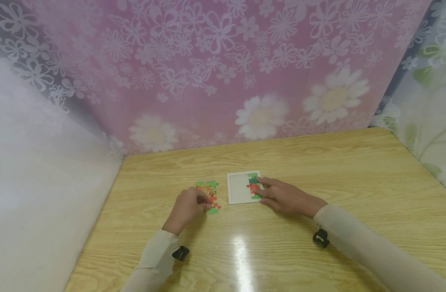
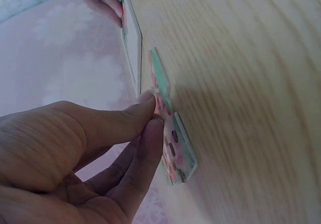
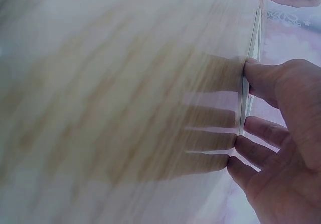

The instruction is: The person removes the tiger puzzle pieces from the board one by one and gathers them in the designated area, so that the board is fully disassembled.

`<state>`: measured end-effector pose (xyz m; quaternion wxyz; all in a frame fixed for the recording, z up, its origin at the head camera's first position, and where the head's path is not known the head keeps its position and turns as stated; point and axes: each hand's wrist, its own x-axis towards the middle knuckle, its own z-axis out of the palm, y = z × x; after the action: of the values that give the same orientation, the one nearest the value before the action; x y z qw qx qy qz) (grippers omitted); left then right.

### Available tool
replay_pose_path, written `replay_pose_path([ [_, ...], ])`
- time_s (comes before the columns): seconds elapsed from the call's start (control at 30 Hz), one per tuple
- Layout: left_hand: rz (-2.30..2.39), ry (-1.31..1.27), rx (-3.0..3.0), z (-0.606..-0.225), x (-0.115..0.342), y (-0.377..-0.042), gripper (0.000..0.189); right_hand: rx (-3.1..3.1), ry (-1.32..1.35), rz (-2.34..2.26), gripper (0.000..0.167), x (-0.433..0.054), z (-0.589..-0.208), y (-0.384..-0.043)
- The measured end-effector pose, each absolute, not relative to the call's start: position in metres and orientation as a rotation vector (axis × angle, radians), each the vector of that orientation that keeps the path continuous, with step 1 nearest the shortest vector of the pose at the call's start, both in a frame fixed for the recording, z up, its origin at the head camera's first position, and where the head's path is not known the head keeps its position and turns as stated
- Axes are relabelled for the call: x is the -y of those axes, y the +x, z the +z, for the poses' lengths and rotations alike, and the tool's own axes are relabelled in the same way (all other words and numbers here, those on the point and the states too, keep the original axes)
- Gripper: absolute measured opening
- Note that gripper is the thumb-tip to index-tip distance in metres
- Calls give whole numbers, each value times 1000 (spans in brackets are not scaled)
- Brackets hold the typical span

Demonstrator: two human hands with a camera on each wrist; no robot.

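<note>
A square white puzzle tray point(image 1: 239, 201) lies on the wooden table, with green and red puzzle pieces point(image 1: 254, 188) fitted along its right side. My right hand point(image 1: 281, 195) rests over that side with its fingers spread, fingertips on the pieces and the tray's edge. Left of the tray lies a cluster of loose jigsaw pieces point(image 1: 211, 185), green, red and orange. My left hand point(image 1: 188, 206) is at this cluster, thumb and index finger pinching a puzzle piece point(image 2: 157, 92) at its edge. Fingers mostly hide that piece.
The wooden table point(image 1: 281, 251) reaches back to a pink flowered curtain point(image 1: 215, 81). A pale cloth point(image 1: 44, 162) hangs along the left side, a flowered one point(image 1: 434, 121) on the right. Black wrist cameras point(image 1: 320, 238) sit under both sleeves.
</note>
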<state>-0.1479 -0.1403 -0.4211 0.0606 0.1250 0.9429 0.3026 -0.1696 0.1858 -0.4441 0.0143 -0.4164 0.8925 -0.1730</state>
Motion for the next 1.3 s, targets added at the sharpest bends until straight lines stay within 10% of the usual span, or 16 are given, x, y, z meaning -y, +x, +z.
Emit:
replay_pose_path([
  [1.3,1024,473,-2745,-427,25,-204,14,-2816,-1290,-575,39,-187,-444,-164],
])
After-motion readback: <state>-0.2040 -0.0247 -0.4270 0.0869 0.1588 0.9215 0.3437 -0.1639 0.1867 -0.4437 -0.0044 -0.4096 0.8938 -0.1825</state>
